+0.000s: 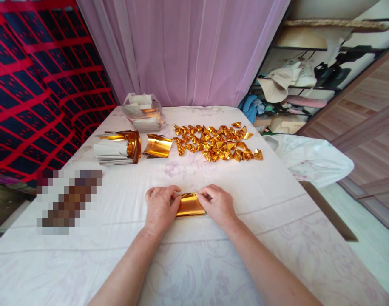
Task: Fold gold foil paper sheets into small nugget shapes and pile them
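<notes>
One shiny gold foil paper sheet [190, 205] lies flat on the white flowered bed sheet [213, 263], right in front of the person. The left hand [159, 207] and the right hand [217, 204] each pinch a side of it, grip closed on the foil. Farther back sits a heap of small folded gold foil pieces [217, 143]. To the left lies a stack of gold and white paper sheets [117, 148].

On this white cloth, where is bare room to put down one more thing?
Free: the white floral cloth on both sides of the forearms, and the strip between the hands and the heap of folded gold foil pieces. Crowded: the far left, with the stack of gold-backed sheets, the curled gold sheet and the clear plastic bag.
</notes>
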Tool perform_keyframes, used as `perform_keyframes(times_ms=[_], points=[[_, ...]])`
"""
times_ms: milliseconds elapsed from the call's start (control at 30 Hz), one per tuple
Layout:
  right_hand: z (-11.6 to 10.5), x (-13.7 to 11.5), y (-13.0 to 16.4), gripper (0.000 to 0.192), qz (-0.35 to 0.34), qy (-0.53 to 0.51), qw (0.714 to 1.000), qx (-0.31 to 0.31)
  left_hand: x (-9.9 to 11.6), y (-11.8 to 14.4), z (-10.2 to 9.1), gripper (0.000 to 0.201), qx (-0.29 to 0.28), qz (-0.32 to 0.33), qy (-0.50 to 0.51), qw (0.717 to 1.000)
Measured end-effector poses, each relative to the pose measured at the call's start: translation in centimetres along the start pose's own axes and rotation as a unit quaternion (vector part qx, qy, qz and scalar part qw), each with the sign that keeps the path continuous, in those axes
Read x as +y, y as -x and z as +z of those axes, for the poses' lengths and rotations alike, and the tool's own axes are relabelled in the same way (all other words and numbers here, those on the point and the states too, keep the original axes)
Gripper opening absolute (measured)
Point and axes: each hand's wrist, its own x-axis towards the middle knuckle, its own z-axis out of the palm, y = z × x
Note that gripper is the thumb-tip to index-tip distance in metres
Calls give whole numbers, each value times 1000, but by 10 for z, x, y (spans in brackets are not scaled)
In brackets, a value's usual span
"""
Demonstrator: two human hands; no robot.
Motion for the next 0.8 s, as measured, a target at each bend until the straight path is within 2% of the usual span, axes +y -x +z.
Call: perform_keyframes(times_ms=[400,800], points=[[2,0,-2,12,15,27,999,-25,-1,0,1,19,-22,31,-25,999],[-1,-3,-3,8,31,-5,998,-49,2,-1,-2,21,-36,35,-23,998]])
